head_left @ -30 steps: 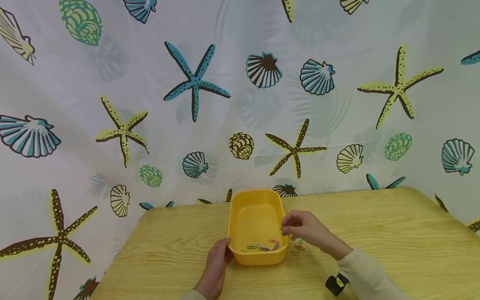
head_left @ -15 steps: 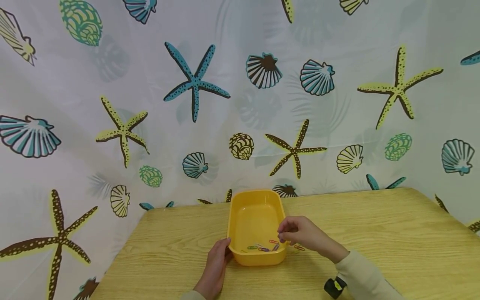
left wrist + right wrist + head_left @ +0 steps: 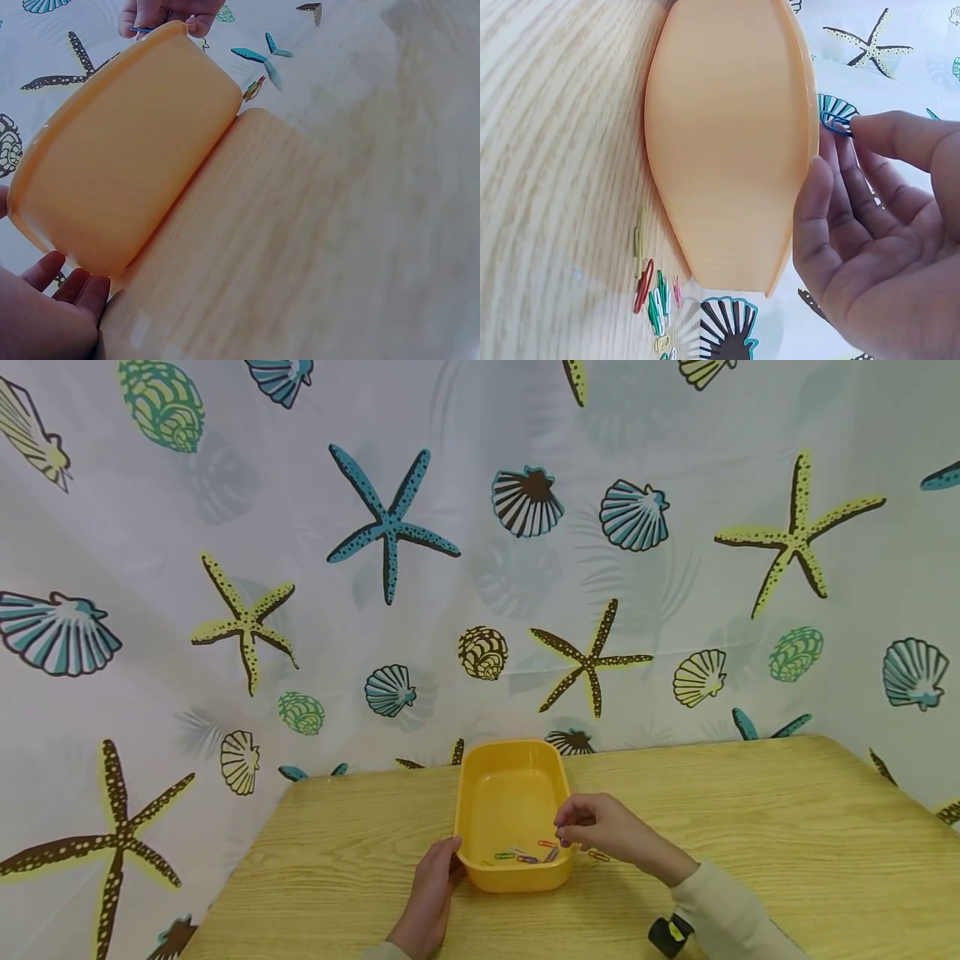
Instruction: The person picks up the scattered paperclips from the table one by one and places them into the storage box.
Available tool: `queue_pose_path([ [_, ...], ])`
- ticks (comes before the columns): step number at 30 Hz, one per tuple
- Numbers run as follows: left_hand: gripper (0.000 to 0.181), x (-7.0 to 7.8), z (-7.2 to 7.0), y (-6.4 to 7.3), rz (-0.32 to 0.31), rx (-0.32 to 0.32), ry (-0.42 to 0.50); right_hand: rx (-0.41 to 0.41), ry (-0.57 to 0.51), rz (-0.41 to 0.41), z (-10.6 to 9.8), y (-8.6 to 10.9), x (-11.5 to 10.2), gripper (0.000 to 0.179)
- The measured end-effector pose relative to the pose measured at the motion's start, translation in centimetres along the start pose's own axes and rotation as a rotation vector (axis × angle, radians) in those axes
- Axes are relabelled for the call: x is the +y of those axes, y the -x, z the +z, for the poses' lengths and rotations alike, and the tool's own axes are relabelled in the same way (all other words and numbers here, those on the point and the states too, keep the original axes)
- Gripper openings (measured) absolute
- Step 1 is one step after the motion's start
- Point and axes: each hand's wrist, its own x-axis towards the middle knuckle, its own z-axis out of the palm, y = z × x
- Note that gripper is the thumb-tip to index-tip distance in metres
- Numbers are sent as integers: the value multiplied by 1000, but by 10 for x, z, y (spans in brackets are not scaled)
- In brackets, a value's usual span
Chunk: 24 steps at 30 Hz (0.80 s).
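A yellow plastic tray (image 3: 517, 880) sits on the table with several coloured paper clips (image 3: 528, 860) near its front end. My left hand (image 3: 429, 893) grips its front left corner, thumb at the rim and fingers (image 3: 73, 283) against the outer wall. Over the right rim, my right hand (image 3: 621, 837) pinches a blue paper clip (image 3: 837, 121) between thumb and a finger, seen clearly in the right wrist view. Its other fingers curl loosely, close to the rim.
Several loose clips lie on the table right of the tray, among them a red paper clip (image 3: 643, 286) and a green paper clip (image 3: 656, 311). The wooden table (image 3: 337, 852) backs onto a white shell-and-starfish curtain (image 3: 450, 635). A black wrist camera (image 3: 669, 937) hangs below my right sleeve.
My right hand has shifted slightly left and down over the tray's right rim, carrying the clip, and barely moves in the last half second. My left hand and the tray stay put.
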Motion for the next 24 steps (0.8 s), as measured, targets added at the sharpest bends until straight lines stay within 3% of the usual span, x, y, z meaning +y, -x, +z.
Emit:
queue_pose_path([
  [15, 43, 0, 2, 1, 7, 32, 10, 9, 8, -1, 0, 0, 1, 18],
  [24, 44, 0, 1, 2, 9, 12, 9, 127, 56, -24, -14, -1, 12, 21],
])
